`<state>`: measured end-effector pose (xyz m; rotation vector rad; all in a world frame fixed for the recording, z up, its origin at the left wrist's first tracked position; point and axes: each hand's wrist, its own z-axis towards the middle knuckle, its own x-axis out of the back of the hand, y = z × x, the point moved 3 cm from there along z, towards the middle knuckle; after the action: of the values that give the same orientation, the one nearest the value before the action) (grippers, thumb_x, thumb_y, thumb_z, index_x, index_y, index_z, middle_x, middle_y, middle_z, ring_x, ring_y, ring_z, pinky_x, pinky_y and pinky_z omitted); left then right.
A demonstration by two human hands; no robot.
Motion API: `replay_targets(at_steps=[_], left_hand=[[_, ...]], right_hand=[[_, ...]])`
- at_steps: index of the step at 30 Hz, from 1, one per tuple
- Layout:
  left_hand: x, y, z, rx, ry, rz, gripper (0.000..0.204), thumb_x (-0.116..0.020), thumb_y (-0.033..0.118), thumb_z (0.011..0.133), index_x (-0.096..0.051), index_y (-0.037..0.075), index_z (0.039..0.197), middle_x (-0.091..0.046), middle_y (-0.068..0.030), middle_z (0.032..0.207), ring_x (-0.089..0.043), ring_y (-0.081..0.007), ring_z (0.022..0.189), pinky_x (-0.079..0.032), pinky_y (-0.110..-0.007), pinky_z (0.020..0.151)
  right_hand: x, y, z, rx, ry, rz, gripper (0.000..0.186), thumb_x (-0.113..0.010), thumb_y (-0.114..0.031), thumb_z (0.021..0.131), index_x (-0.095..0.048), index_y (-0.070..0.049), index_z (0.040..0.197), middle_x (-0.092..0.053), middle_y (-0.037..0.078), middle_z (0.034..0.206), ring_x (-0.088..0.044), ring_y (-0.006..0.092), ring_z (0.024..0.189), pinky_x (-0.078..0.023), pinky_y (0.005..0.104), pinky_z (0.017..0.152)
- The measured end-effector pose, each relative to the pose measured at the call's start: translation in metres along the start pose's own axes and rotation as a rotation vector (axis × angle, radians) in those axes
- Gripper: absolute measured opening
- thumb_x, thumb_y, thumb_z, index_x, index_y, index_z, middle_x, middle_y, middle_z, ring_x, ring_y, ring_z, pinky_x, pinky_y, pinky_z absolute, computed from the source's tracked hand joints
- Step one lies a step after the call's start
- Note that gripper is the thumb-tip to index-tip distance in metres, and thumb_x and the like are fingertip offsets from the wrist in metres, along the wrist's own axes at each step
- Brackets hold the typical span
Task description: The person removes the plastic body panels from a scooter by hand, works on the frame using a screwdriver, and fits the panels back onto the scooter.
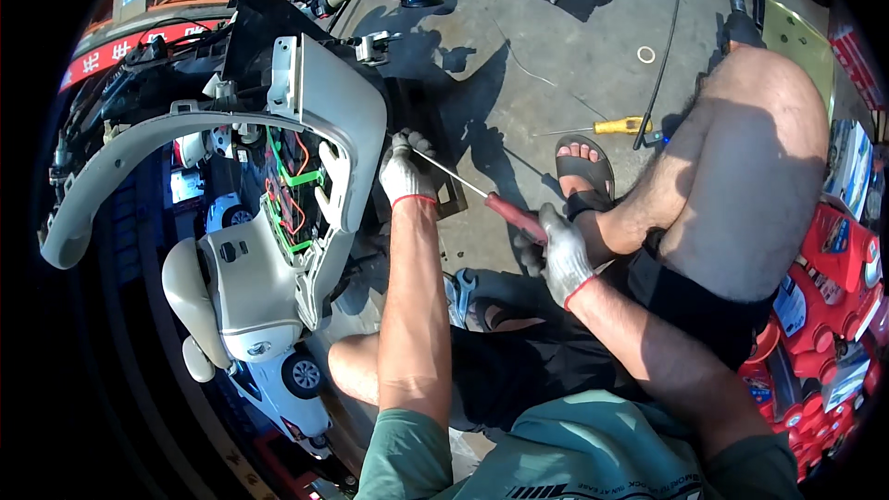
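A screwdriver with a red handle [515, 217] lies in the grip of my right hand [561, 250], which wears a grey-and-white work glove. Its thin metal shaft runs up and left to my left hand [406, 169], gloved the same way. The curled fingers of that hand are at the shaft's tip; what they pinch is hidden. Just left of my left hand stands a partly stripped scooter with a pale grey body panel [363, 111]. Green and red wiring [294, 176] shows inside its frame, above the beige seat [248, 264].
A yellow-handled screwdriver [619, 126] and a black rod [659, 69] lie on the concrete floor beside my sandal [585, 171]. Blue-grey wrenches [459, 294] are near my left knee. Red bottles [824, 306] crowd the right side. A white car [287, 389] appears at lower left.
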<state>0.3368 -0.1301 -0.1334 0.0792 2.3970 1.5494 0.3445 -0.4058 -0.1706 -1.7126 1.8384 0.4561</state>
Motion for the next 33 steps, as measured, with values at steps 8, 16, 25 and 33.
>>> replay_targets(at_steps=[8,16,25,33], left_hand=[[0.004,0.000,0.008,-0.032,-0.019,0.015,0.015,-0.053,0.017,0.102,-0.058,0.004,0.098,-0.064,-0.0099,0.078,-0.059,-0.0209,0.061,-0.050,-0.032,0.055],[-0.009,0.003,-0.006,-0.052,0.056,0.013,0.009,-0.054,0.013,0.102,-0.056,0.005,0.099,-0.064,-0.0100,0.081,-0.059,-0.0209,0.061,-0.049,-0.032,0.054],[-0.003,0.020,-0.013,-0.069,-0.005,0.184,0.013,-0.054,0.015,0.102,-0.056,0.003,0.107,-0.066,-0.0116,0.087,-0.062,-0.0222,0.070,-0.054,-0.034,0.064],[0.000,0.104,-0.053,-0.685,0.060,1.531,0.030,-0.065,0.037,0.090,-0.072,0.009,0.096,-0.072,-0.0141,0.091,-0.067,-0.0300,0.089,-0.046,-0.039,0.089]], right_hand=[[0.003,-0.002,0.008,-0.169,-0.049,0.085,0.029,-0.065,-0.029,0.097,-0.062,-0.010,0.117,-0.062,0.003,0.095,-0.058,0.0106,0.061,-0.047,0.0242,0.051],[0.012,-0.005,0.009,-0.070,-0.078,-0.060,0.034,-0.059,-0.034,0.100,-0.059,-0.007,0.120,-0.063,0.005,0.083,-0.056,0.0129,0.053,-0.042,0.0255,0.042],[-0.003,-0.003,-0.003,-0.139,0.001,-0.004,0.044,-0.050,-0.047,0.102,-0.064,-0.007,0.089,-0.064,0.003,0.065,-0.050,0.0119,0.042,-0.036,0.0259,0.037],[0.008,0.008,0.017,-0.011,-0.026,0.118,0.031,-0.054,-0.038,0.101,-0.062,-0.007,0.100,-0.066,0.004,0.075,-0.055,0.0131,0.049,-0.040,0.0261,0.041]])
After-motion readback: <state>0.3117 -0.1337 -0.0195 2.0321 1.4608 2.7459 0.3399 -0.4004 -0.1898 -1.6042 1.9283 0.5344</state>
